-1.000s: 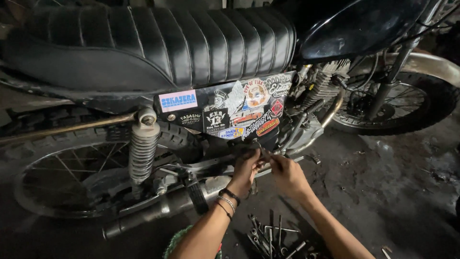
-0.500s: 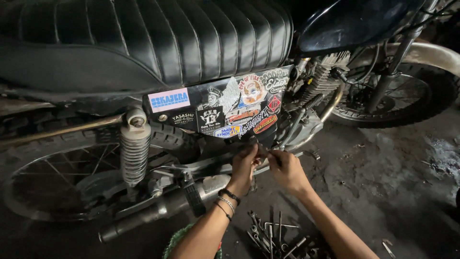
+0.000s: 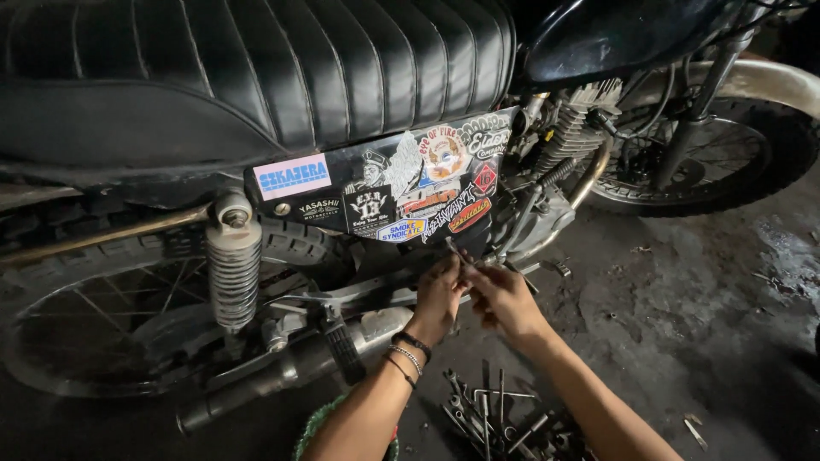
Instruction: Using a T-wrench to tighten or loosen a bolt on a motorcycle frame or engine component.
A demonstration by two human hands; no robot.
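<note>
Both hands meet just below the black, sticker-covered side panel of a dark motorcycle, and that panel serves as the landmark here. The left hand, with a dark band and thin bangles at the wrist, and the right hand are pressed close together, their fingertips pinched around a slim metal tool whose tip points up toward the lower edge of the panel; how firmly each hand grips it cannot be told, since the fingers overlap. Above the panel runs the black ribbed leather seat. Left of the panel hangs a chrome coil shock absorber, with the spoked rear wheel behind it. Below and left of the panel lies the dull grey exhaust pipe. Well below the panel, between the forearms, a heap of loose steel wrenches and sockets lies on the stained concrete floor. Right of the panel stands the finned engine.
</note>
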